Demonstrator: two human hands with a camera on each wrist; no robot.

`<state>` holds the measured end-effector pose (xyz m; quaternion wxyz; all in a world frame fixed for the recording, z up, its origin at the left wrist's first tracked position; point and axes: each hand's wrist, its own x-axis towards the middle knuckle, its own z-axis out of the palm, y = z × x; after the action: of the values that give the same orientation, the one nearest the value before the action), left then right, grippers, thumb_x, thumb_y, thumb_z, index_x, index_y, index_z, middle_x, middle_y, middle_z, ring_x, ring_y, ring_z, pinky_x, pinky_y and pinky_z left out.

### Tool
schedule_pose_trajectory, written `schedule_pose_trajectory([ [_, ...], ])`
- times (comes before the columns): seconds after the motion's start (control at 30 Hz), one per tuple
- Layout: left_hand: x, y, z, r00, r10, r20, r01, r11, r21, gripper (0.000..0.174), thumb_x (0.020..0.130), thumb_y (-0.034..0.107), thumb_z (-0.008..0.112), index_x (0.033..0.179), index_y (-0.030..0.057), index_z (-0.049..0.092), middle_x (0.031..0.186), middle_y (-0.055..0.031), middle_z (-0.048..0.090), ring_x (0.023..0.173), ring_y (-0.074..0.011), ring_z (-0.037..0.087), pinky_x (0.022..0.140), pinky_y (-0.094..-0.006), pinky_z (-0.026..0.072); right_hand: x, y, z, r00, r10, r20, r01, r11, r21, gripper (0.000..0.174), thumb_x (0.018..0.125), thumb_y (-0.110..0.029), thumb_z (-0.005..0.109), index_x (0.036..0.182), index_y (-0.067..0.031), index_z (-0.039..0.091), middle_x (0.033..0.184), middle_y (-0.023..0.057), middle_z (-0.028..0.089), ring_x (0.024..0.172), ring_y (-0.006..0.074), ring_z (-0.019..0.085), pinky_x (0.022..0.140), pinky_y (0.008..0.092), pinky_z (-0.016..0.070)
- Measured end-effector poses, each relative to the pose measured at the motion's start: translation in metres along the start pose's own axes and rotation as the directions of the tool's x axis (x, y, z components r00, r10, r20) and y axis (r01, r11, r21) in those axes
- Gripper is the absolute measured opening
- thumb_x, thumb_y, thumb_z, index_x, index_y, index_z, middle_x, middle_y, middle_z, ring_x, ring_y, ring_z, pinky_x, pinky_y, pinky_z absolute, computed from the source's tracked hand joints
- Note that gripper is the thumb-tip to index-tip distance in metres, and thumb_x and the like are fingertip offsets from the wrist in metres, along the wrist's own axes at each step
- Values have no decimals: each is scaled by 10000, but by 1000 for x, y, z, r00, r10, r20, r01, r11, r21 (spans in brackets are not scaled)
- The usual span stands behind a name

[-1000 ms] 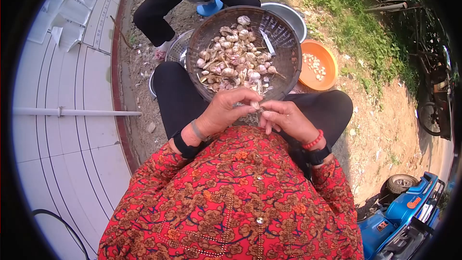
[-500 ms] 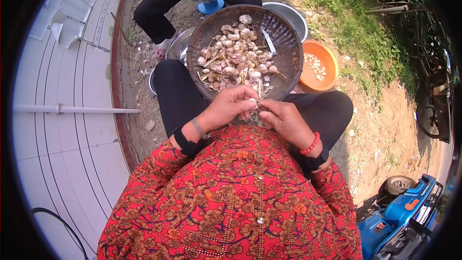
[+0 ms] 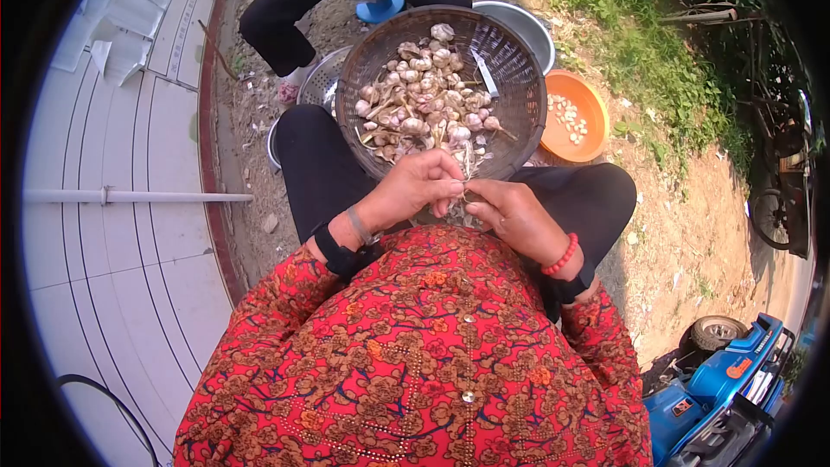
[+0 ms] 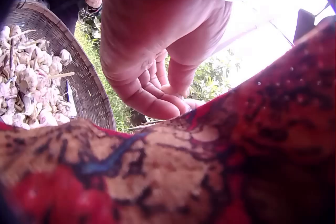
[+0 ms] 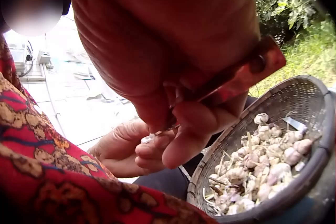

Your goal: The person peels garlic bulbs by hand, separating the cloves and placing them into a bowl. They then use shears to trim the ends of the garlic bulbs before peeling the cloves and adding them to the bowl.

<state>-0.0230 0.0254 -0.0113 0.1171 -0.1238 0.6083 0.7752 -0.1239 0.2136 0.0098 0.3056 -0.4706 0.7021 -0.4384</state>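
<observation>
Above the lap, my left hand [image 3: 413,190] pinches a small pale garlic clove [image 5: 148,139], mostly covered by the fingers. My right hand [image 3: 526,223] meets it fingertip to fingertip, its fingers curled. In the right wrist view that hand [image 5: 178,40] grips a flat reddish tool [image 5: 244,79] with a hole near its end; its tip by the clove is partly hidden. The left wrist view shows my left hand [image 4: 157,40] with bent fingers. Just beyond both hands is a round woven basket [image 3: 527,104] of garlic bulbs [image 3: 415,126].
A flat blade [image 3: 485,75] lies in the basket. Right of it stands an orange basin [image 3: 595,104] with pale cloves; metal bowls [image 3: 540,35] sit partly behind the basket. Another person [image 3: 294,17] sits opposite. A blue vehicle [image 3: 700,389] is at lower right.
My right fingers, more spread a second ago, are now curled in close to my left fingertips. The pale piece between the hands shows less in the head view.
</observation>
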Motion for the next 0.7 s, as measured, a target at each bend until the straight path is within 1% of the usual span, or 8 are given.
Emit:
schedule_pose_trajectory([
  [0.1, 2, -2, 0, 1000, -10, 3, 10, 1000, -17, 131, 911, 92, 592, 1004, 12, 548, 749, -19, 601, 617, -82, 593, 564, -217, 496, 0, -4, -3, 1000, 21, 22, -20, 998, -55, 169, 846, -100, 605, 987, -8, 596, 837, 219, 615, 805, 405, 599, 681, 435, 473],
  [0.2, 3, -3, 1, 1000, -18, 5, 18, 999, -35, 127, 912, 96, 592, 997, 13, 548, 746, -19, 602, 611, -83, 594, 562, -217, 500, 1, 3, 2, 998, -51, -22, 50, 998, -47, 160, 846, -105, 610, 974, -9, 601, 837, 216, 617, 805, 408, 596, 678, 437, 471],
  [0.4, 2, -6, -2, 999, -31, 25, 31, 999, -25, 129, 915, 103, 591, 1000, 15, 548, 768, -28, 608, 612, -85, 594, 569, -220, 508, 0, 2, 6, 1000, -14, -13, 14, 999, -42, 147, 844, -92, 615, 970, -16, 623, 817, 206, 622, 781, 406, 596, 662, 412, 477],
  [0.5, 1, -7, -5, 1000, -14, 18, 15, 997, -71, 145, 917, 101, 586, 1026, 14, 546, 778, -32, 609, 627, -88, 596, 575, -222, 510, 1, -1, 7, 999, 12, -36, -10, 999, 52, 164, 857, -71, 610, 1012, -21, 634, 764, 184, 621, 653, 322, 626, 594, 360, 487],
  [0.6, 0, -10, -8, 1000, 24, -8, -25, 990, -138, 171, 920, 97, 579, 1066, 15, 543, 794, -34, 612, 660, -92, 601, 592, -225, 514, 3, 2, 9, 991, 129, -40, -118, 972, 201, 181, 877, -42, 592, 1050, -15, 638, 705, 122, 618, 540, 182, 604, 521, 299, 480],
  [0.7, 0, -7, -4, 998, 44, -33, -49, 982, -184, 198, 921, 92, 574, 1101, 19, 537, 824, -38, 619, 696, -95, 605, 613, -229, 517, 5, 6, 7, 987, 135, -88, -105, 953, 285, 194, 896, -15, 557, 1072, -5, 638, 679, 58, 599, 510, 87, 558, 481, 257, 465],
])
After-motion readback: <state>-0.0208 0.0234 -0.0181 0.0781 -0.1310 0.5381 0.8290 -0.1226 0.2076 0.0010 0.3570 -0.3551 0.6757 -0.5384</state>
